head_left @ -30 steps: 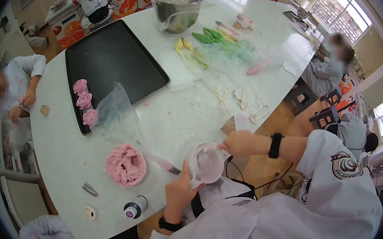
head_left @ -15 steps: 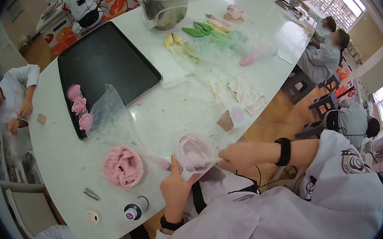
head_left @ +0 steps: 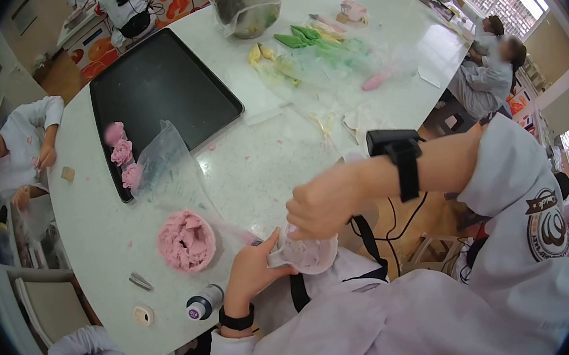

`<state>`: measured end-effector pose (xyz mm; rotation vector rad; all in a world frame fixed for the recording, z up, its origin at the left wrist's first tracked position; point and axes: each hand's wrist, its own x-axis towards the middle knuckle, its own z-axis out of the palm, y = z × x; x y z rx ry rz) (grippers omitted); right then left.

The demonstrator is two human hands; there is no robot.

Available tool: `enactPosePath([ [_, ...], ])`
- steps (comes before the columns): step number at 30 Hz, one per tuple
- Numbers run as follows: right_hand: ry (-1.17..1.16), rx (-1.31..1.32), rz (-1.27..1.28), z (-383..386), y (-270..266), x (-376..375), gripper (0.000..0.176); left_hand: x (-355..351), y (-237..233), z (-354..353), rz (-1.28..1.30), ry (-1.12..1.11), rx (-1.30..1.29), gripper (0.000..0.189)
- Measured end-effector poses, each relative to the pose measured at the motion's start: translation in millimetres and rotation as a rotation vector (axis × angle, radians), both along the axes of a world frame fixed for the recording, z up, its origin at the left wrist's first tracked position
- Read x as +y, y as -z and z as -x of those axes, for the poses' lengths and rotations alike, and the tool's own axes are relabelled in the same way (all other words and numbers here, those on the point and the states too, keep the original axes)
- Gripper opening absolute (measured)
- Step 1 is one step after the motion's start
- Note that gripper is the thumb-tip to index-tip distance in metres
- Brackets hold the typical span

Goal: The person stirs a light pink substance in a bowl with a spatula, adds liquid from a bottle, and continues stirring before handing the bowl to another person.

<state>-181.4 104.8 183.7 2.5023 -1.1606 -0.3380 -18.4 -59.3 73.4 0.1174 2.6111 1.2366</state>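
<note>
My left hand (head_left: 256, 267) is wrapped around the side of a small white bowl (head_left: 317, 256) at the table's near edge. Pale pinkish cream coats the inside of this bowl, which tilts toward me. Over its far rim my right hand (head_left: 325, 204) is closed in a fist, knuckles up; what it grips is hidden beneath the fingers. Left of my hands stands a tub of thick pink cream (head_left: 186, 241). A clear piping bag (head_left: 165, 159) lies behind the tub, overlapping the tray's corner. Closer to me are a small bottle (head_left: 204, 304) and a metal piping nozzle (head_left: 140, 282).
A black baking tray (head_left: 171, 85) bears several pink piped flowers (head_left: 122, 153). Beyond it stand a plastic-covered metal pot (head_left: 248, 8) and green piping bags (head_left: 304, 37). A round cream-coloured piece (head_left: 144, 316) lies near the left edge. People in white sit around the table.
My right hand has swung left and up from the bowl's right side to above its far rim. The bowl has shifted slightly right and nearer my body, my left hand still around it.
</note>
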Motion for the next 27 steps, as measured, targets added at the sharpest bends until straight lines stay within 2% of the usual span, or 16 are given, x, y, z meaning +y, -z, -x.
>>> enactPosePath([
  [1,0.039,-0.052,0.003,11,6,-1,0.008,0,-1,0,0.016,0.017,-0.013,0.086],
  [3,0.076,-0.102,0.005,21,19,2,0.01,-1,4,-3,0.033,0.031,-0.025,0.087],
  [5,0.358,-0.153,-0.046,26,30,15,0.021,-1,18,-8,0.001,-0.029,0.153,0.087],
  [6,0.353,-0.155,-0.048,26,33,20,0.021,0,17,-9,0.0,-0.034,0.151,0.087],
  [8,0.672,-0.158,-0.105,24,39,30,0.032,3,12,-12,0.097,-0.113,0.193,0.086],
  [9,0.668,-0.159,-0.107,17,40,34,0.032,3,12,-13,0.097,-0.117,0.191,0.086],
  [11,1.044,-0.26,-0.221,-3,40,43,0.037,5,13,-16,0.202,-0.125,0.216,0.085],
  [12,1.143,-0.244,-0.292,-9,42,47,0.04,9,15,-18,0.197,-0.122,0.217,0.085],
  [16,1.322,-0.378,-0.311,-42,54,75,0.03,30,23,-33,0.271,-0.258,0.332,0.09],
  [19,1.416,-0.485,-0.423,-76,64,87,0.025,44,32,-35,0.32,-0.325,0.402,0.09],
  [21,1.552,-0.769,-0.518,-93,79,88,0.015,52,37,-39,0.356,-0.339,0.433,0.089],
  [22,1.555,-0.774,-0.514,-93,81,84,0.015,55,39,-39,0.397,-0.315,0.455,0.083],
  [24,1.755,-1.293,-1.109,-86,77,70,0.014,55,39,-35,0.433,-0.291,0.483,0.077],
  [25,1.756,-1.293,-1.109,-80,76,71,0.014,51,38,-33,0.405,-0.275,0.475,0.083],
  [26,1.7,-1.741,-1.383,-73,74,71,0.011,47,37,-32,0.38,-0.257,0.469,0.09],
  [27,1.55,-2.195,-1.646,-64,72,70,0.013,43,36,-30,0.384,-0.258,0.476,0.09],
])
